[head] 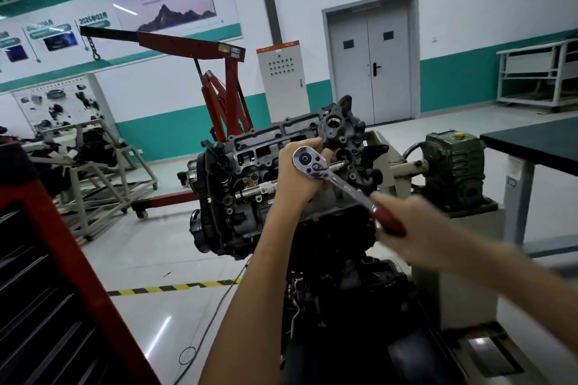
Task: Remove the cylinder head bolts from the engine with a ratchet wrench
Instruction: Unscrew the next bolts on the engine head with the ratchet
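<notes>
Loosening looks to us to be the step in hand; the ratchet wrench (344,186) stands against the cylinder head (250,147) at the top of the engine (219,212), mid-scene, its round chromed head facing us and its shaft running down to the right into a dark red grip; the left hand (297,178) is cupped behind the round head, fingers curled over its far edge and holding it to the work; the right hand (397,225) is blurred, yet we read its fingers as wrapped round the red grip; the bolt itself is hidden behind the left hand, so we cannot tell how far out it stands, nor how many bolts are left.

The next move, we judge, calls for a steady swing of the grip while the left hand holds the wrench's head square on the bolt; a tilt there could let it slip off.

The cylinder head is rough grey cast metal, pitted with square ports and round bores, ribbed along its far rim; the engine's lower part is darker and grimy; a slim polished chrome bar (255,191) lies across the casting just left of the left hand; far left stands a red steel hoist (194,44) with a chain hook; right of the engine sits a boxy green gearbox (453,166).
</notes>
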Tool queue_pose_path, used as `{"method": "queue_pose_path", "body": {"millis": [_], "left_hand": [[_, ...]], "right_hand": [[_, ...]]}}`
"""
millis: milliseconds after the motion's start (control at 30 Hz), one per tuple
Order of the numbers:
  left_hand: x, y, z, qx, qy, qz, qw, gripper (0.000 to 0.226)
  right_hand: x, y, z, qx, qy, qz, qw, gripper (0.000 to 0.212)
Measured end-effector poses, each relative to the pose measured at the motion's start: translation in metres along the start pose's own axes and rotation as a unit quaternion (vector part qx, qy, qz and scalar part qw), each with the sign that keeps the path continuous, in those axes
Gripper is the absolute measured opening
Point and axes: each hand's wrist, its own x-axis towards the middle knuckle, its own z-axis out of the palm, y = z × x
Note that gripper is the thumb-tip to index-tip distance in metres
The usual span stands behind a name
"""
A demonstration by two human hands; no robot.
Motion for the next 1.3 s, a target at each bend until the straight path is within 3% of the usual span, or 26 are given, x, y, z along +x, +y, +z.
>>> {"method": "queue_pose_path", "body": {"millis": [100,167,267,333,433,533,600,700,767,867,933,1033,1167,1233,1300], "left_hand": [[0.005,0.004,-0.006,0.035,-0.070,0.023,0.997,0.042],[0.005,0.006,-0.004,0.026,-0.058,0.020,0.998,0.041],[-0.004,0.004,0.004,-0.042,0.027,-0.028,0.998,0.045],[-0.006,0.002,0.010,-0.046,0.072,-0.040,0.996,0.049],[0.001,0.005,0.018,0.012,0.082,-0.037,0.996,0.051],[0.001,0.005,0.019,0.021,0.079,-0.020,0.996,0.049],[-0.002,0.002,0.014,0.006,0.072,-0.024,0.997,0.049],[-0.005,0.002,0.002,-0.035,0.028,-0.021,0.999,0.038],[-0.002,0.005,-0.003,-0.008,-0.025,0.007,1.000,0.033],[0.001,0.010,-0.001,0.016,-0.032,0.011,0.999,0.021],[-0.001,0.006,0.002,-0.001,0.001,0.002,1.000,0.030],[-0.001,0.001,0.008,-0.018,0.042,-0.011,0.999,0.041],[0.001,0.006,0.017,-0.014,0.100,-0.034,0.994,0.055],[0.000,0.007,0.018,-0.020,0.106,-0.034,0.994,0.053],[-0.002,0.006,0.015,-0.047,0.105,-0.039,0.993,0.049]], "right_hand": [[0.021,0.018,-0.060,-0.233,-0.005,-0.051,0.971,0.024],[0.027,0.021,-0.066,-0.277,0.039,-0.065,0.958,0.022],[0.009,0.018,-0.018,-0.139,0.041,-0.011,0.989,0.023],[-0.006,0.000,0.031,0.001,0.099,0.035,0.995,0.024],[-0.010,-0.038,0.095,0.197,0.190,0.096,0.957,0.034],[-0.005,-0.052,0.114,0.261,0.183,0.101,0.942,0.027],[-0.007,-0.034,0.090,0.193,0.149,0.084,0.966,0.026],[-0.003,0.002,0.019,-0.008,0.034,0.013,0.999,0.021],[0.013,0.018,-0.033,-0.158,-0.006,-0.033,0.987,0.018],[0.031,0.022,-0.073,-0.285,0.051,-0.070,0.955,0.015],[0.025,0.024,-0.056,-0.243,0.042,-0.046,0.968,0.016],[0.001,0.015,0.009,-0.065,0.081,0.025,0.994,0.025],[-0.004,-0.033,0.093,0.174,0.196,0.090,0.961,0.029],[0.002,-0.053,0.117,0.251,0.205,0.096,0.941,0.027],[0.003,-0.051,0.114,0.254,0.184,0.087,0.945,0.029]]}}
